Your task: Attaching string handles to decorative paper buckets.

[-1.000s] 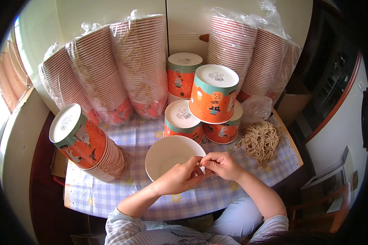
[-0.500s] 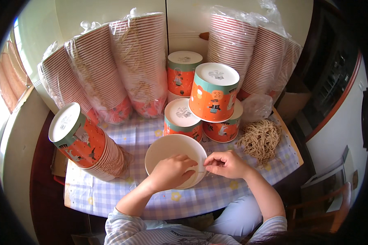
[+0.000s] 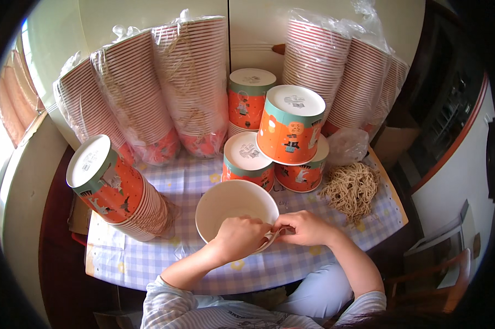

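A white-lined paper bucket [image 3: 225,200] stands before me, its open mouth tilted toward me. My left hand [image 3: 242,237] reaches over the near rim, its fingers curled closed at the right side. Just outside that rim, my right hand [image 3: 304,227] is pinched, fingertips meeting those of my left. A thin pale cord [image 3: 274,234] shows between both hands at the rim; its ends are hidden by my fingers. A tangled heap of beige cords [image 3: 352,191] lies to the right of the hands.
Orange-and-green buckets stand upside down behind, one bucket [image 3: 291,129] resting on others. A leaning stack of buckets [image 3: 118,189] is at left. Tall plastic-wrapped stacks [image 3: 190,82] line the back. A crumpled plastic bag [image 3: 347,143] lies behind the cords. A checked cloth [image 3: 143,263] covers the table.
My left hand has moved right and its fingers have curled closed at the rim. My right hand has dipped slightly and now meets the left. The bucket has barely moved.
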Demonstrator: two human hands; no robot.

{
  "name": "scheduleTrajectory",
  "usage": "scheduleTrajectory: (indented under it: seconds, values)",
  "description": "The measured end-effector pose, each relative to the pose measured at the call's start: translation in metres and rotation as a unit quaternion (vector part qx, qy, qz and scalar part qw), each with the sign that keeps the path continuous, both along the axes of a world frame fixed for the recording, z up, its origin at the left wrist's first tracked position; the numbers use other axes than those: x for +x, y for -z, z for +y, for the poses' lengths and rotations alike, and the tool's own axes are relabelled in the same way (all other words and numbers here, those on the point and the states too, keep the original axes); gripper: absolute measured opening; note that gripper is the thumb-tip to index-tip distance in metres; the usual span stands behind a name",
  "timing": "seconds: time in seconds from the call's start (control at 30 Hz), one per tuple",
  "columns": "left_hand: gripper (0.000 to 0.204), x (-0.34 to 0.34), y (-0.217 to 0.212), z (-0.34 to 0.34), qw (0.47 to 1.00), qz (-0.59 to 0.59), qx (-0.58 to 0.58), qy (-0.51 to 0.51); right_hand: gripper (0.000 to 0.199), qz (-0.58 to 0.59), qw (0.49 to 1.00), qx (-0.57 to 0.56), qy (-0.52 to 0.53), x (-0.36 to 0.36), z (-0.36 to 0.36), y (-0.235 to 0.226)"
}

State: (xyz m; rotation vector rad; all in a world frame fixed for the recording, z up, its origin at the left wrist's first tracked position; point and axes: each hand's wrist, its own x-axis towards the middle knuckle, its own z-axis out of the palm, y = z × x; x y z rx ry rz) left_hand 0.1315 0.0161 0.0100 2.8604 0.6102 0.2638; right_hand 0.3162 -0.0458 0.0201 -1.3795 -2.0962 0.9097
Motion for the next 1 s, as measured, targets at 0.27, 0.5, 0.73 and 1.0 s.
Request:
scheduleTrajectory:
  seconds: [0.27,0.5,0.73,1.0]
  values:
    - [0.022,0.004,0.005,-0.006,0.997,-0.033,0.067,-0.034,0.021,0.020,1.000,-0.013,-0.020,0.000,0.001,0.005]
    - [0.026,0.005,0.003,-0.010,0.997,0.017,0.058,-0.052,0.021,0.030,0.999,-0.010,-0.021,0.000,0.000,0.007]
    - [0.020,0.002,0.002,-0.008,0.996,-0.016,0.062,-0.055,0.027,0.026,1.000,-0.005,-0.008,-0.003,-0.002,0.002]
    - [0.006,-0.004,-0.011,0.005,0.964,-0.250,-0.068,-0.065,0.031,0.056,0.997,-0.020,0.043,0.002,-0.001,0.001]
